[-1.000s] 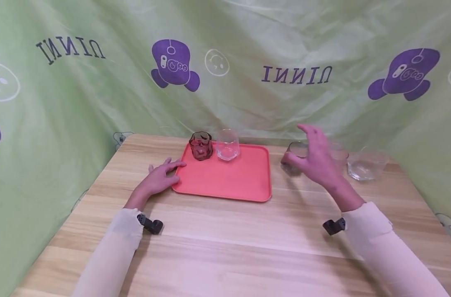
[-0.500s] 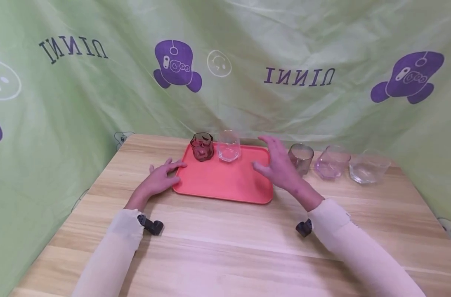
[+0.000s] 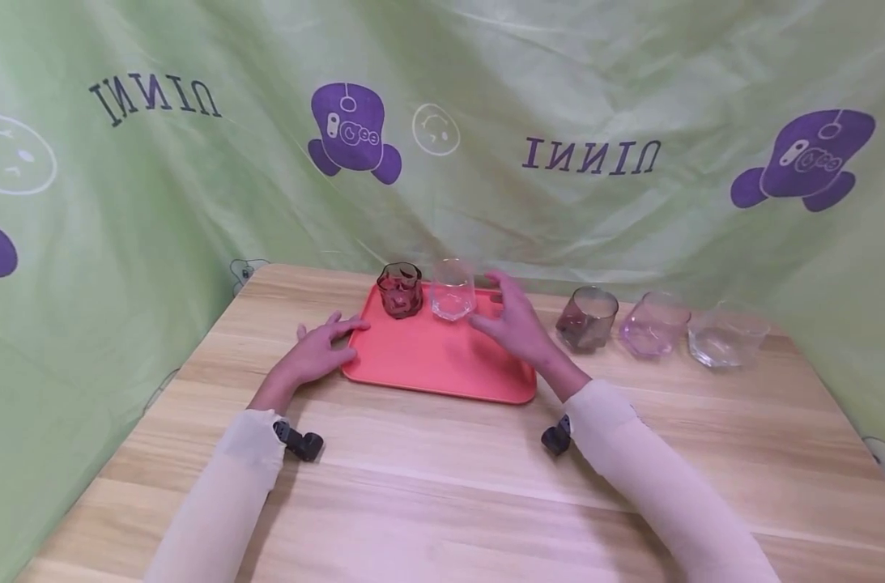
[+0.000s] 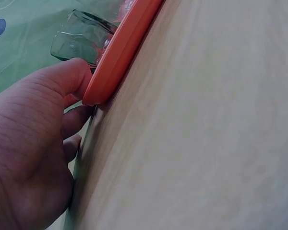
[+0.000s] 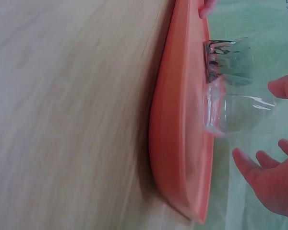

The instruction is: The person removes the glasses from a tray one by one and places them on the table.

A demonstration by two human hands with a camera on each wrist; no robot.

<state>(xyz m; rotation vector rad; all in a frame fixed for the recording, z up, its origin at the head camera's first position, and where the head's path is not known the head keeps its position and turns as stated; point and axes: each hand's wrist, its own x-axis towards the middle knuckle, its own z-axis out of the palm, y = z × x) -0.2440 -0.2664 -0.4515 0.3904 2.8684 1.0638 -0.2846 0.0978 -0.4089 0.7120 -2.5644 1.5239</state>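
Observation:
A red tray (image 3: 435,356) lies on the wooden table, two glasses standing upright along its back edge. The left one is a dark tinted glass (image 3: 401,291); beside it is a clear glass (image 3: 453,293). At the tray's left rim rests my left hand (image 3: 312,350), its thumb and fingertips touching the edge; the left wrist view shows the thumb (image 4: 79,72) against the rim. Over the tray's right part, my right hand (image 3: 516,324) holds nothing. Its thumb and fingers are spread beside the clear glass, with a gap visible in the right wrist view.
Right of the tray, a row of tilted-looking glasses stands on the table (image 3: 442,502): a grey tinted glass (image 3: 589,320), a pale purple glass (image 3: 655,325) and a clear glass (image 3: 726,336). A green printed cloth (image 3: 486,210) hangs behind the table.
My right hand has moved left, from the grey tinted glass to beside the clear glass on the tray. The left hand stays at the tray rim.

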